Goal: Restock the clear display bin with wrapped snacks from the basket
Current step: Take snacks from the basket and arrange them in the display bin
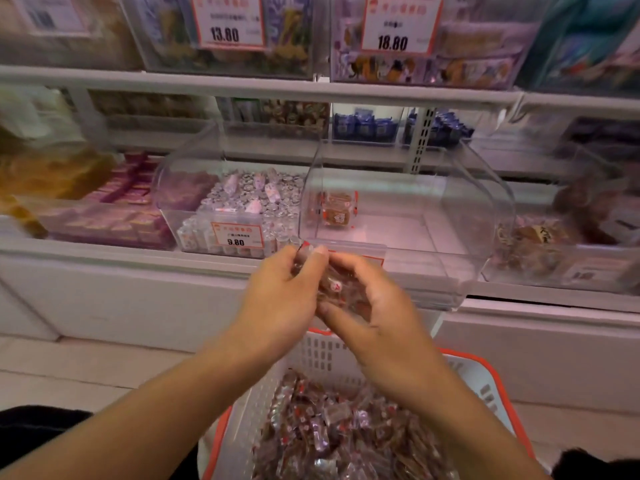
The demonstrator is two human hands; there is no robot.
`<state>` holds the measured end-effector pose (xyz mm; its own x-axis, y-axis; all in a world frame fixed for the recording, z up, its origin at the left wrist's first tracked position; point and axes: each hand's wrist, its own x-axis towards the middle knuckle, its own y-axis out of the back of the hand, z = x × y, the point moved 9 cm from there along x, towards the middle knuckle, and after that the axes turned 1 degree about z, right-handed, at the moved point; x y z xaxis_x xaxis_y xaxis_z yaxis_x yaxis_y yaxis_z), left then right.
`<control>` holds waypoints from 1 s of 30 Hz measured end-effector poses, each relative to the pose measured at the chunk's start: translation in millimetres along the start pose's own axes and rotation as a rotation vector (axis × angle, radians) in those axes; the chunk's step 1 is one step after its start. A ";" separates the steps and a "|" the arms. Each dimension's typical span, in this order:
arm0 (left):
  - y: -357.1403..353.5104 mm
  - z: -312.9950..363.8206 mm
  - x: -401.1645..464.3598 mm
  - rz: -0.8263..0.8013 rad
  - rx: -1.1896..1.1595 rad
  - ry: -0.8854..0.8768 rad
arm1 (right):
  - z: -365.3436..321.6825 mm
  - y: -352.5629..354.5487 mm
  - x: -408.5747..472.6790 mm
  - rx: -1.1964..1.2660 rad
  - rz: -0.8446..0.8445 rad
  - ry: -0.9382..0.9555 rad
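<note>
Above basket (478, 379), hands (325, 299) cupping wrapped snacks (334, 285)

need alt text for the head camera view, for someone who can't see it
Both hands, left hand and right hand, together hold a clump of clear-wrapped brown snacks in front of a nearly empty clear plastic display bin on a shop shelf. Below them stands a white slotted basket with an orange rim, heaped with the same snacks.

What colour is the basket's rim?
Orange-red, on the white slotted basket; it shows in the head view.
</note>
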<state>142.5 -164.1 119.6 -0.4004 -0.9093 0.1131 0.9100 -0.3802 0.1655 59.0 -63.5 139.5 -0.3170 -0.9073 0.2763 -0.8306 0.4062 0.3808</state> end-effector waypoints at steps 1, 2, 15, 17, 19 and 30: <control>-0.6 12.6 7.1 -0.010 0.021 -0.046 | -13.1 13.6 9.0 -0.098 0.050 0.052; -3.3 23.7 14.3 -0.028 0.039 -0.079 | -23.1 24.3 19.3 -0.186 0.068 0.084; 10.7 49.4 96.9 -0.168 0.844 -0.385 | 87.9 61.6 213.3 -0.694 -0.299 -0.227; 0.8 40.2 95.4 -0.233 0.866 -0.415 | 105.4 41.6 221.7 -0.727 -0.301 -0.207; 0.1 40.0 96.5 -0.224 0.868 -0.444 | 112.2 31.4 229.0 -0.764 -0.252 -0.144; 0.6 41.5 96.5 -0.186 0.841 -0.441 | 122.3 39.9 231.1 -0.879 -0.240 -0.156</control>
<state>99.9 -245.0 171.3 -0.6904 -0.6364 0.3439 0.5226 -0.1101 0.8454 -103.4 -270.2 110.7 -0.2920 -0.9564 0.0056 -0.2564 0.0839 0.9629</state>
